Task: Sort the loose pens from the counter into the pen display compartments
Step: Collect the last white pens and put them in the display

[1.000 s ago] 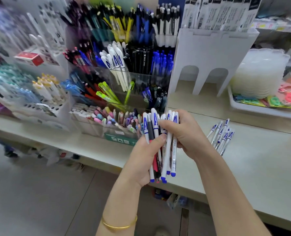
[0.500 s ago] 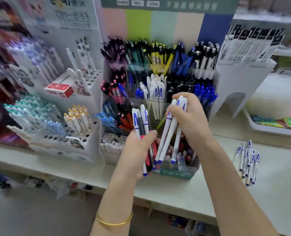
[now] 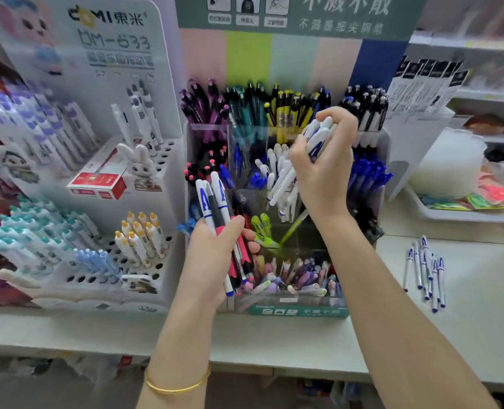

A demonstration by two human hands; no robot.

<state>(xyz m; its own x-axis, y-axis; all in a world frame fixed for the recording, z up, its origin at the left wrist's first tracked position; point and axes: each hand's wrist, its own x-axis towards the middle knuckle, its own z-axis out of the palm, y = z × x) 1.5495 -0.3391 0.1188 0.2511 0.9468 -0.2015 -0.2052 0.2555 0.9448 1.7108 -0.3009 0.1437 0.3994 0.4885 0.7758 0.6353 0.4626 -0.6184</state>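
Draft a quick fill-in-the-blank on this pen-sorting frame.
The right hand grips a bundle of white pens above the clear plastic pen display, over its ____ pens.
The left hand holds a mixed pen bunch; a gold bangle circles that arm's ____.
Loose white-and-blue pens lie on the pale counter to the display's ____.
Missing: white; wrist; right.

Left — red box (image 3: 97, 182) lying flat, white rabbit figure (image 3: 138, 165) just beside it. Right — white tray (image 3: 457, 216) holding coloured packets (image 3: 494, 196) and a clear plastic stack (image 3: 448, 163). Green sign (image 3: 407, 13) overhead.
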